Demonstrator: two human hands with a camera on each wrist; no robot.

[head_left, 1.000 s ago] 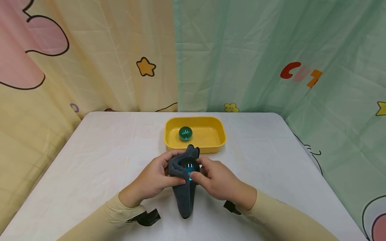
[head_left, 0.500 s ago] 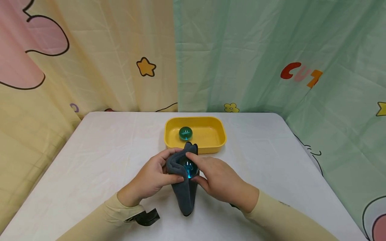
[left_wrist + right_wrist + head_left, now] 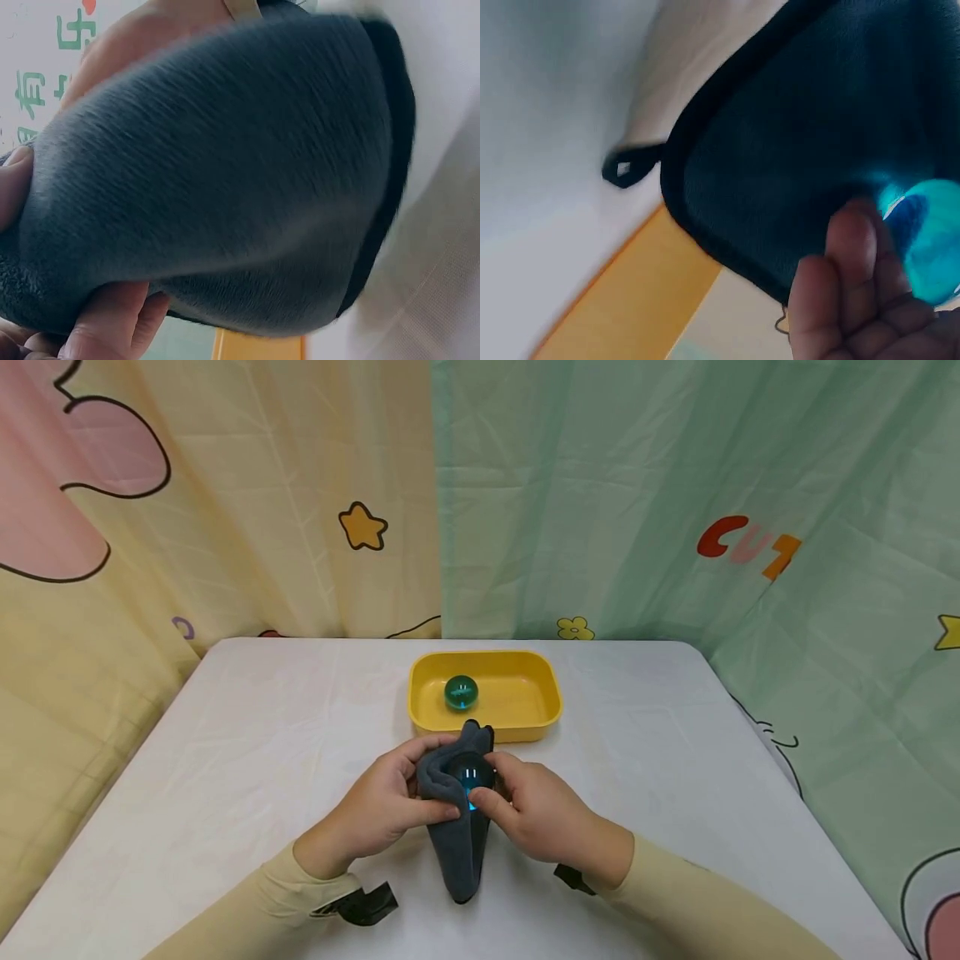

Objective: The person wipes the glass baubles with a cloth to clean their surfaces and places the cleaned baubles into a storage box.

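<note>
A dark grey cloth [image 3: 453,860] with black edging hangs folded between both hands, above the table. My left hand [image 3: 382,806] grips it from the left, thumb in front and fingers behind. Against the cloth sits a clear blue glass ball [image 3: 471,770], which my right hand [image 3: 543,810] pinches between thumb and fingers from the right. In the left wrist view the cloth [image 3: 217,165] covers most of the hand. The right wrist view shows the ball [image 3: 934,240] beside the curled fingers, and a small black loop [image 3: 634,165] on the cloth's edge.
Just beyond the hands stands a yellow tray [image 3: 525,727] with a green glass ball [image 3: 461,692] in its left part. The white table [image 3: 262,735] is bordered by yellow and green printed curtains [image 3: 585,485] at the back and sides.
My right hand's fingers shifted up over the ball's top half a second ago and are now back at its right side. The cloth's top rose slightly, then came down again.
</note>
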